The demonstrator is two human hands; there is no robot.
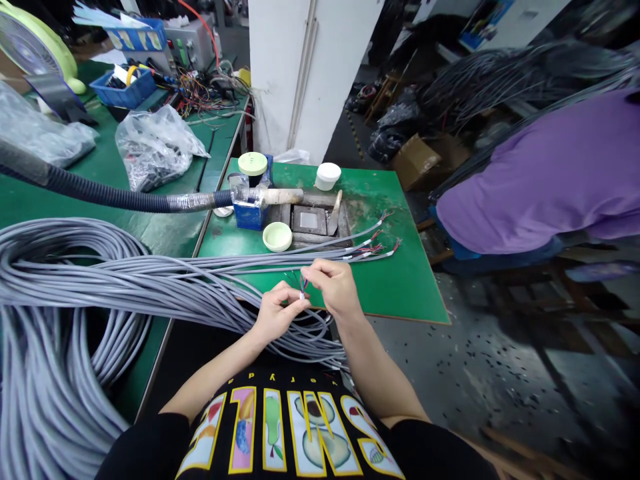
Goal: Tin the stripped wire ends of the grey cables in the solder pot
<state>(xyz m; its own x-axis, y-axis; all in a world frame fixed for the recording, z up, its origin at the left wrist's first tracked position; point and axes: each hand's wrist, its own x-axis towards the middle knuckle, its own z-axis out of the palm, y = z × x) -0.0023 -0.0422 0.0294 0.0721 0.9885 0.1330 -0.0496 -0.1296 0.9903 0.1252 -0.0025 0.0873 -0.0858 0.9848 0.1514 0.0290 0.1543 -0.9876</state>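
My left hand (277, 311) is closed around the end of a grey cable (300, 295), just above the near edge of the small green table (400, 280). My right hand (333, 283) pinches the thin coloured wires (303, 283) that stick out of that cable end. The two hands almost touch. A thick bundle of grey cables (125, 273) runs from the left across the table, and several stripped ends with coloured wires (373, 248) lie fanned out to the right of my hands.
A square metal pot (309, 219) sits set into the table, with a white jar (327, 176), a pale green lid (277, 236) and a blue box (250, 213) around it. A corrugated hose (125, 197) reaches in from the left. A person in purple (540, 180) bends over at the right.
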